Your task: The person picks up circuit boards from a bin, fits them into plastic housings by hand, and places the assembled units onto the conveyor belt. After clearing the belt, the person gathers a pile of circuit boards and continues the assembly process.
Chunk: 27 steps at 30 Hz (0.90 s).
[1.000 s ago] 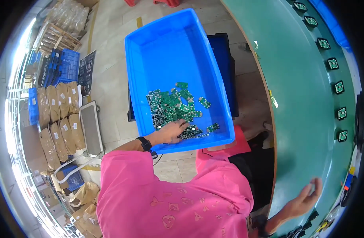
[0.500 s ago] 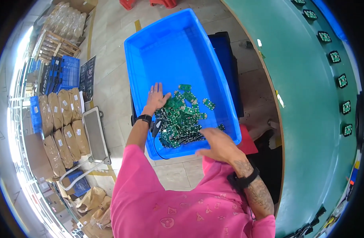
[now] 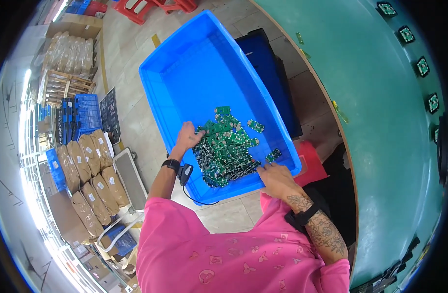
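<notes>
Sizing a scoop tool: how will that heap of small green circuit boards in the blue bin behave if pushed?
The green circuit boards look stiff, thin and light. Loosely heaped, they would likely slide and scatter across the smooth blue bin, and may snag together.

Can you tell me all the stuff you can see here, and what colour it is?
bin: one, bright blue, in the middle, tilted toward the person.
circuit boards: a pile, too many to count, green, in the bin's near corner.
dark blue crate: one, behind the bin on the right.
green table: one, curved, on the right.
small boards on the table: at least five, green and black, along the far right edge.
brown sacks: many, on the floor at the left.
blue crates: a stack, far left.
wooden pallet: one, upper left.
red stools: red, at the top.
left hand: on the pile's left edge.
right hand: on the bin's near rim.
</notes>
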Motion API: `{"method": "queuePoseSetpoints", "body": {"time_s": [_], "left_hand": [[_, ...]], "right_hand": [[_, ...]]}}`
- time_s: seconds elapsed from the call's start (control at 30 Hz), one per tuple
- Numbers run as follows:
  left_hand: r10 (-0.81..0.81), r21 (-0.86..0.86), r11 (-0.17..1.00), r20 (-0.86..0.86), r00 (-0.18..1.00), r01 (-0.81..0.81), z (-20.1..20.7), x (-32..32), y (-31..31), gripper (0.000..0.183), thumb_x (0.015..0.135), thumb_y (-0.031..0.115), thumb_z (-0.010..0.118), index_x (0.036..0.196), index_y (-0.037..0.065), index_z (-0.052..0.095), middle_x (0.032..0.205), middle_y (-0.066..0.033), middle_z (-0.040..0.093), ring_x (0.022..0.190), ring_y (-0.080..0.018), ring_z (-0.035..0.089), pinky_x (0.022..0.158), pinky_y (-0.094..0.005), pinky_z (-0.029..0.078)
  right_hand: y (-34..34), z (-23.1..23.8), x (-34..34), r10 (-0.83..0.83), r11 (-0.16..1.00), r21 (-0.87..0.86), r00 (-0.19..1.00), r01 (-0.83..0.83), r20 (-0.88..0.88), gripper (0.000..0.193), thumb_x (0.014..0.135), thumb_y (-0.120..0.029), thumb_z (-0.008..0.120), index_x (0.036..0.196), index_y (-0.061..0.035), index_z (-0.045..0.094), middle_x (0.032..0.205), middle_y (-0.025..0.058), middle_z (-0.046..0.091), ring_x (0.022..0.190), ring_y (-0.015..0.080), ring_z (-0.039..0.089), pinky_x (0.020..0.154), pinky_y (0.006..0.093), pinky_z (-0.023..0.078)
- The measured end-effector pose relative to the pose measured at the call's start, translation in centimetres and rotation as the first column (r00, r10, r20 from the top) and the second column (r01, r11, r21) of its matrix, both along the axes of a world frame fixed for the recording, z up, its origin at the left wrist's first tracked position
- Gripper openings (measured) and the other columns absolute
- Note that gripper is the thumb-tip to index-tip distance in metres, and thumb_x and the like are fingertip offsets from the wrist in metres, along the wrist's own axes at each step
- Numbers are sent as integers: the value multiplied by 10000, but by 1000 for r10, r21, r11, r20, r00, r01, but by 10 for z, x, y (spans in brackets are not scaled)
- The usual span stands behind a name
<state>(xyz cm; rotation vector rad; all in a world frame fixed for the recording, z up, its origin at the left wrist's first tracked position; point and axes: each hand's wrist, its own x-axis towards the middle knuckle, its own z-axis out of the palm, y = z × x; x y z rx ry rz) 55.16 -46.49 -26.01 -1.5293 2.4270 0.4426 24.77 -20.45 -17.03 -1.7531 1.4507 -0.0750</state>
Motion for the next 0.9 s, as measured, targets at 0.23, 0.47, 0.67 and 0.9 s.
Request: {"method": "queuePoseSetpoints", "body": {"time_s": [0.23,0.47,0.67,0.9], "left_hand": [[150,262,943,212,966,-204,18,-11,13,662,775,618,670,714,-38,611,789,-232,666,717,-418,628,628,-488,479],[0,433,897,198,980,-88,32,-23,28,785,756,714,638,992,-35,651,1098,-302,654,1029,-416,642,823,-459,511],[228,419,869,133,965,-263,37,-8,60,943,777,709,642,1249,-97,513,1113,-329,650,1050,-447,645,899,-474,507],[302,400,870,33,953,-290,74,-29,129,677,875,539,650,1239,-28,579,1061,-342,645,1037,-459,636,934,-497,483]], "right_hand": [[1,1,-3,-19,999,-44,1000,19,3,542,671,-233,841,1119,-11,631,1125,181,652,1070,370,618,873,458,524],[3,0,-4,-19,999,-41,1000,18,-21,552,661,-247,848,1113,-14,634,1105,179,659,1083,364,618,877,451,527],[-27,24,-6,-101,972,227,981,62,163,534,781,-340,771,1151,20,634,1176,225,644,1126,396,598,935,484,491],[-51,-56,0,-414,861,334,910,383,26,494,831,-339,673,1112,67,649,1160,275,651,1118,404,622,963,483,497]]}}
